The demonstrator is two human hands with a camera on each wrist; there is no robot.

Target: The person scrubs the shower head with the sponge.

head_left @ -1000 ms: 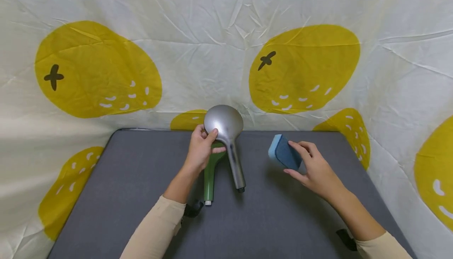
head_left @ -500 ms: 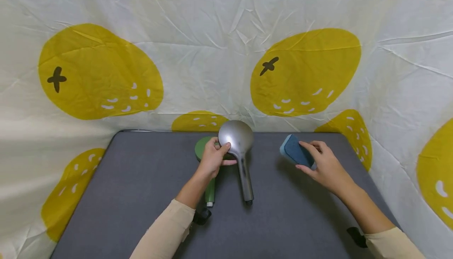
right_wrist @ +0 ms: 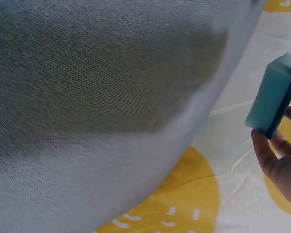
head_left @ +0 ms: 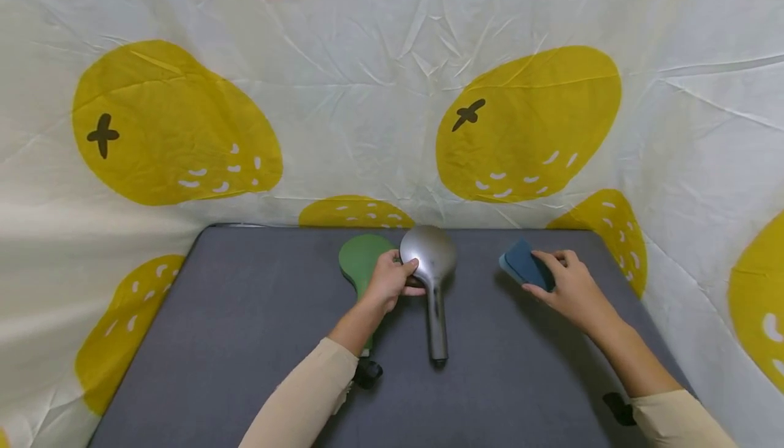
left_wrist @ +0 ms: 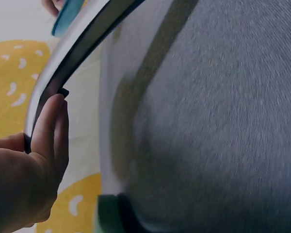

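My left hand (head_left: 388,281) pinches a silver handheld shower head (head_left: 431,254) at the edge of its round head, thumb on the rounded back. The handle points toward me. In the left wrist view the shower head (left_wrist: 63,63) appears edge-on, above the table with its shadow below. A green shower head (head_left: 361,257) lies on the table at the left, its handle partly hidden behind my left hand and forearm. On the right, my right hand (head_left: 578,295) holds a blue sponge (head_left: 528,264) between thumb and fingers. The right wrist view shows the sponge (right_wrist: 269,97) with a light foam side and a dark scouring side.
A dark grey cloth-covered table (head_left: 257,339) spreads under both hands. Behind it and at its sides hangs a white curtain (head_left: 361,128) printed with yellow fruit shapes. Black straps (head_left: 367,372) sit at the wrists.
My left hand has moved the silver shower head rightward and lower, uncovering the green shower head's round end. My right hand has shifted right with the sponge, which has tilted flatter.
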